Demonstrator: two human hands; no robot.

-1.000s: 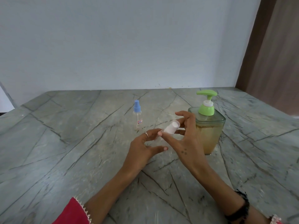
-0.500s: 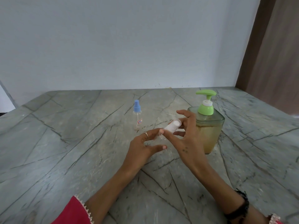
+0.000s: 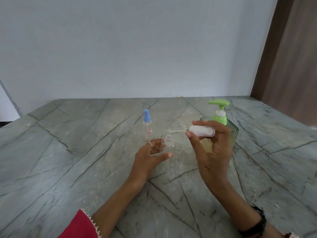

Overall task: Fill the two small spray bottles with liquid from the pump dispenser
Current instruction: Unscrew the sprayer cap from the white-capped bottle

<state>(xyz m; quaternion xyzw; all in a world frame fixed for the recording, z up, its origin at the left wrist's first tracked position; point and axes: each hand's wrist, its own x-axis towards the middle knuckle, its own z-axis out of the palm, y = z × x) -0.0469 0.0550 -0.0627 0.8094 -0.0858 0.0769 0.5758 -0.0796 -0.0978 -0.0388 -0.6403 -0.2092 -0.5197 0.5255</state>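
Head view: left hand grips clear open-necked spray bottle, frame centre, upright on marble table. Right hand pinches white spray cap, tilted sideways, right of bottle, apart from it. Blue-capped spray bottle behind, centre-left. Green pump dispenser behind right hand, centre-right.

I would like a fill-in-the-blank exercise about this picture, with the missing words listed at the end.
1. The left hand holds a clear small bottle whose neck is ____.
2. The right hand holds a ____ spray cap lifted off that bottle.
3. The other small bottle stands on the table with a ____ spray cap.
4. The pump dispenser behind the right hand has a ____ pump head.

Missing words: open; white; blue; green
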